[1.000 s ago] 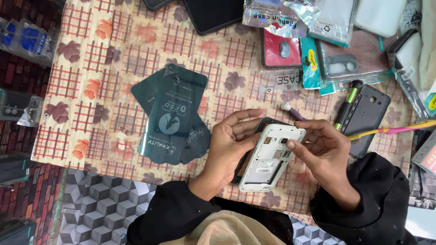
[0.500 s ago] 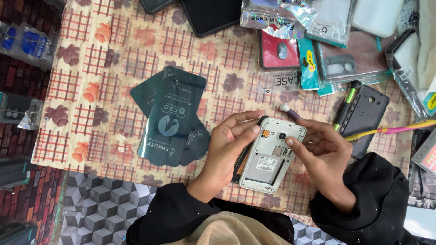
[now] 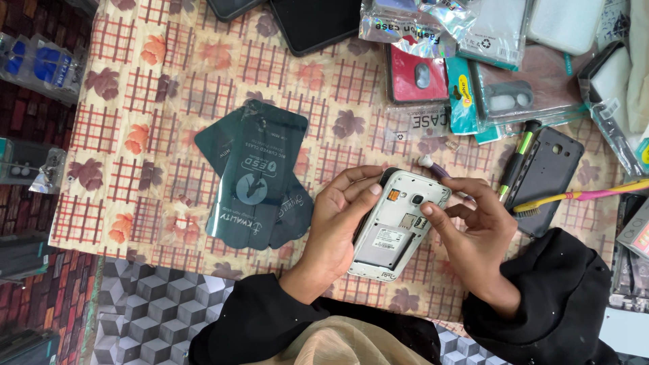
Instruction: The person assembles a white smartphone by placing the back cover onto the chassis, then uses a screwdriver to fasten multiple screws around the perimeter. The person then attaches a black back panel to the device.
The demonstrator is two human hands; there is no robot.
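**Head view: open-backed phone held between both hands over the counter**

Head camera looks straight down on the work. I see a white phone (image 3: 395, 226) with its back cover off, held just above the patterned counter (image 3: 155, 101), low and right of centre in the frame. Its long axis runs on a diagonal, camera end up and to the right, bottom end down and to the left toward the body.

The left hand (image 3: 338, 226) is clamped on the phone's left long edge, thumb lying along the rim and fingers curled behind it. The right hand (image 3: 473, 233) comes in from the right, its fingers drawn together to a point, with one fingertip (image 3: 426, 209) pressed on the upper part of the open back, just beside the camera lens. The card slots sit immediately left of and below that fingertip, so the right hand is the nearer one to them; the left hand only steadies the body.

Nearby, apart from the hands: a dark back cover (image 3: 546, 177) to the right, a green-and-black tool (image 3: 515, 162) beside it, a yellow and pink toothbrush (image 3: 581, 196) across it, and dark screen-protector packets (image 3: 257, 176) to the left.

Limits of view: the underside of the phone and the left fingers behind it are hidden. I cannot tell whether the fingertip holds anything small. The slot contents are too fine to make out.
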